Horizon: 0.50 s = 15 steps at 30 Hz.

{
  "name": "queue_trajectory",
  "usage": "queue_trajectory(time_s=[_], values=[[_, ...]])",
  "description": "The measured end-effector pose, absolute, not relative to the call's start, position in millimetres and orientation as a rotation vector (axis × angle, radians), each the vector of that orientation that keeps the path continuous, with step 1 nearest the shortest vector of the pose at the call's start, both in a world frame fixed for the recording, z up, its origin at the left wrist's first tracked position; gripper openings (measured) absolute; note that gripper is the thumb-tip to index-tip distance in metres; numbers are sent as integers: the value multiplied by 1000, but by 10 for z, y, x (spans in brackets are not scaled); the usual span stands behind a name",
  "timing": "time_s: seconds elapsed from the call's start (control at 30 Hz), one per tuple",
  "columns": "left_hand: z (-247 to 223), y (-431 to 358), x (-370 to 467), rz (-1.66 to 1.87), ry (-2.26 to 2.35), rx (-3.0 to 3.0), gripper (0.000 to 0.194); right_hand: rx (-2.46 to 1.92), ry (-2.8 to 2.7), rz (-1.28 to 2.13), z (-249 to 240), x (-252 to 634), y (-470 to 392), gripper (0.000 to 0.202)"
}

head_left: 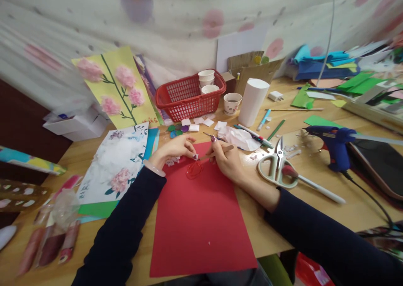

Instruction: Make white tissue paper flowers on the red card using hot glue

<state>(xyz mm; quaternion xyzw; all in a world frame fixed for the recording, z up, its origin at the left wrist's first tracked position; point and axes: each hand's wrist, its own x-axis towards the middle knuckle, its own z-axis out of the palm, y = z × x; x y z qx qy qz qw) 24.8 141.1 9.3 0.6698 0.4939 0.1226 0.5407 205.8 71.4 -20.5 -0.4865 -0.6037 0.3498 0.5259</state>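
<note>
A sheet of red paper (201,219) lies on the wooden table before me. On its upper part is a glossy ring (194,171), like wet glue. My left hand (178,148) hovers at the ring's upper left, thumb and fingertips pinched together; whatever is between them is too small to make out. My right hand (227,162) grips a thin brown stick (217,152), its tip pointing left, close to my left fingertips. Pale crumpled pieces (172,161) lie under my left hand at the paper's edge.
Scissors (277,168), a white-handled tool (321,188) and a blue glue gun (335,145) lie at right. Behind stand a red basket (189,101), a paper cup (233,105) and a white roll (253,101). Flower pictures (118,88) are at left.
</note>
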Motion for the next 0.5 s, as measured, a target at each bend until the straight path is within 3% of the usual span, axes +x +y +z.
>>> queue_trajectory(time_s=[0.5], values=[[95,1389,273,263,1176,1602,65,-1153,-1588,773,-223,2039,709,54]])
